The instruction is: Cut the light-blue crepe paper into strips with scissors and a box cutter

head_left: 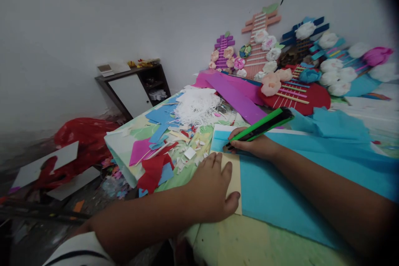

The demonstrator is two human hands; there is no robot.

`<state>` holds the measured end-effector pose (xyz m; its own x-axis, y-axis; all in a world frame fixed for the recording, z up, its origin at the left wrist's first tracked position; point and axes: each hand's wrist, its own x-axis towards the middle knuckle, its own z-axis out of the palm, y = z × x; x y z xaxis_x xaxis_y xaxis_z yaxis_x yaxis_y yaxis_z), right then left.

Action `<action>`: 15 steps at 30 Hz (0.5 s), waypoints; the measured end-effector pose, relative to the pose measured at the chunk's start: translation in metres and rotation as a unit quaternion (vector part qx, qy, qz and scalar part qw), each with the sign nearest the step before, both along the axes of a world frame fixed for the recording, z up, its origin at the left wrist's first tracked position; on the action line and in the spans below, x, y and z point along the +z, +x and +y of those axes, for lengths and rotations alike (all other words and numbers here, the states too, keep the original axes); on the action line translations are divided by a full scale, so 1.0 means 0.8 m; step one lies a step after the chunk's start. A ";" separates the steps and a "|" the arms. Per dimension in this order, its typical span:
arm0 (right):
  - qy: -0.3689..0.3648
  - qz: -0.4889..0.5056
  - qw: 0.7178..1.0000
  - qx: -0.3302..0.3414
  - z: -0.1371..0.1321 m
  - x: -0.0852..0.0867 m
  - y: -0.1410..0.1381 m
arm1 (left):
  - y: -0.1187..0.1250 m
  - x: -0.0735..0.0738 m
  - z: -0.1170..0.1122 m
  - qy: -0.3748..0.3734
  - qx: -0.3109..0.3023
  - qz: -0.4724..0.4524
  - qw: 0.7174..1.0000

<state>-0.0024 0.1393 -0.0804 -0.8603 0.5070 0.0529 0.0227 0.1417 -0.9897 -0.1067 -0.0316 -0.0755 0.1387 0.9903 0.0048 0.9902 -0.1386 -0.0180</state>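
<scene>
Left hand point(212, 191) spread on card point(234, 170); right hand point(256, 146) grips green cutter point(264, 124), probably; scraps point(188, 153) beside.

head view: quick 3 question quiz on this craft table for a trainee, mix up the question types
1. True or false: the right hand grips a green cutter.
2. Pick one: the left hand lies flat on A) a cream card, B) a red bag, C) a pile of white shreds.
3. Fill in: the cutter's tip is down at the edge of a ___ sheet of paper.

Key: 1 true; 2 A; 3 blue.
</scene>
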 end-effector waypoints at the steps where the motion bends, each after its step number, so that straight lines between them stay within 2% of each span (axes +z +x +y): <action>1: 0.018 -0.009 1.000 0.003 -0.001 0.002 0.000 | 0.000 0.000 0.000 0.000 -0.002 -0.001 1.000; 6: 0.098 -0.042 0.994 0.013 -0.006 0.008 -0.001 | 0.000 -0.001 0.001 -0.003 -0.006 0.002 1.000; 15: 0.039 -0.007 0.999 -0.023 0.003 -0.006 0.003 | -0.001 -0.001 0.001 -0.011 0.001 -0.006 1.000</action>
